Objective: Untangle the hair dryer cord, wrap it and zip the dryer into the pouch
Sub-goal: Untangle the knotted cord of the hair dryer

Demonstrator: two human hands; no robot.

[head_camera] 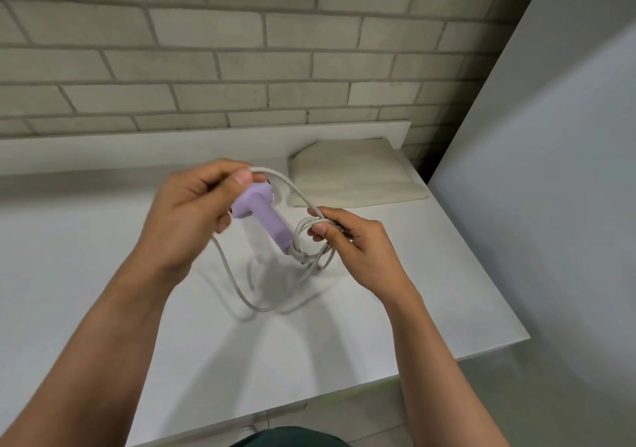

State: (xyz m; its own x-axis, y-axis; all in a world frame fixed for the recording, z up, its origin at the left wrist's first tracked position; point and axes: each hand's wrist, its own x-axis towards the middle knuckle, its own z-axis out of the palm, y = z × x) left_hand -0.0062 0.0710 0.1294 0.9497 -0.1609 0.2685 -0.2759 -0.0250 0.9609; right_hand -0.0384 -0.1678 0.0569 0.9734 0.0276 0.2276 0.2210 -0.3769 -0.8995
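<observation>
A: Well, the left grip (192, 212) is closed on the cord (293, 186), with the thumb pinching it against the fingers just above the centre of the frame. The hand hides whether it also carries the head of the hair dryer (266, 214), so I cannot tell.

B: And the right grip (354, 243)?

A: Closed too, its fingers curled round a bunch of small loops by the end of the lilac handle. The dryer hangs between the two hands and, judging by its shadow, is clear of the desk (103, 267).

B: So what might go wrong?

A: If the hands pull apart too briskly, those loops could cinch into a knot at the handle and strain the cord where it enters. The long slack loop sagging toward lower centre could snag as well. And if either grip slips, the dryer drops onto the desk.

B: The pouch (354, 174)?

A: It lies flat at the upper right, by the desk's far corner, well apart from both hands.
</observation>
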